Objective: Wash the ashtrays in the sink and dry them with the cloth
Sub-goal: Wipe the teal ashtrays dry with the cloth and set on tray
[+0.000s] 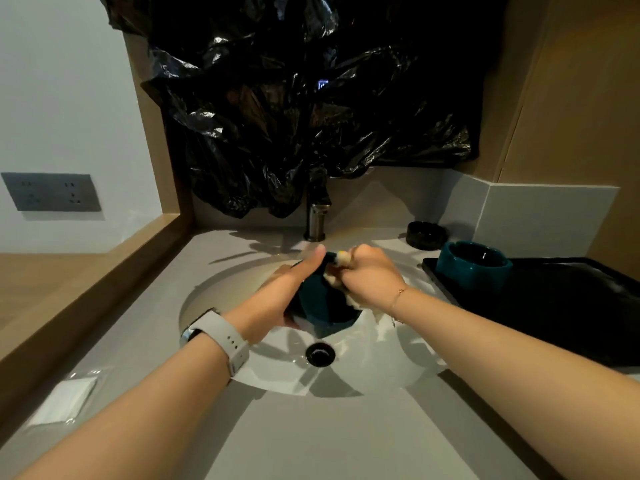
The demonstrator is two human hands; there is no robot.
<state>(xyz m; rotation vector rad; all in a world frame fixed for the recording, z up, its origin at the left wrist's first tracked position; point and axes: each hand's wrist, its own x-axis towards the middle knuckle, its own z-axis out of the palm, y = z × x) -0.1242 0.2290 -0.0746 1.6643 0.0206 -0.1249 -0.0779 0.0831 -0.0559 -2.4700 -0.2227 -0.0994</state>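
Note:
Over the white sink (374, 368) my left hand (280, 292) grips a teal ashtray (322, 306), tilted on its side, thumb along its upper rim. My right hand (370, 275) clutches a pale cloth (334, 277) bunched in its fingers and presses it against the ashtray's top edge; a strip of cloth hangs below the wrist. A second teal ashtray (472, 265) stands upright on the black tray (571, 306) at the right. A black ashtray (426, 234) sits on the counter behind it.
The dark metal tap (317, 216) rises behind the sink, just beyond my hands. Black plastic sheeting (311, 98) covers the wall above. The drain (321, 354) lies below the ashtray. A small wrapped white packet (65, 400) rests on the counter at the near left.

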